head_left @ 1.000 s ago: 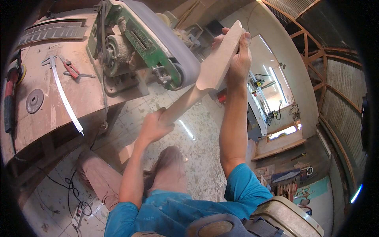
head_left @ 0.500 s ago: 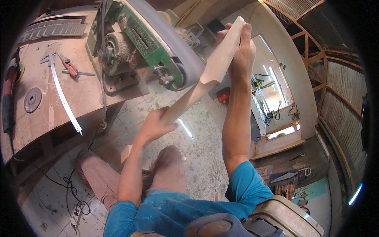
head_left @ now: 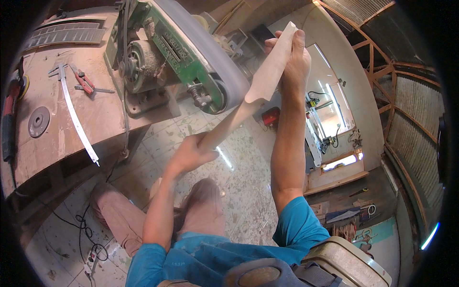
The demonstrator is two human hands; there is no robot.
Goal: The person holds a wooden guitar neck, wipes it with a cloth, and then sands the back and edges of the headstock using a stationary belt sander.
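A long shaped piece of pale wood (head_left: 267, 76) slants from lower left to upper right, thin at the near end and broader past a carved shoulder. My left hand (head_left: 189, 155) is wrapped round its thin end. Up at the broad end, my right hand (head_left: 295, 64) grips the wood with the thumb along its edge. The shoulder lies right beside the rounded end of a green belt sander (head_left: 179, 55); whether wood and belt touch, I cannot tell. The sanding belt (head_left: 203, 43) looks smeared, as if running.
On the dusty workbench (head_left: 57, 115) at left lie a caliper (head_left: 62, 74), red-handled pliers (head_left: 85, 82), a metal strip (head_left: 76, 117), a grinding disc (head_left: 39, 121) and a red-black power tool (head_left: 10, 115). A black cord (head_left: 82, 225) trails over the tiled floor. A red object (head_left: 271, 116) sits beyond my right forearm.
Wood and both hands have shifted very slightly to the right, along the sander's rounded end. Both grips stay as they were.
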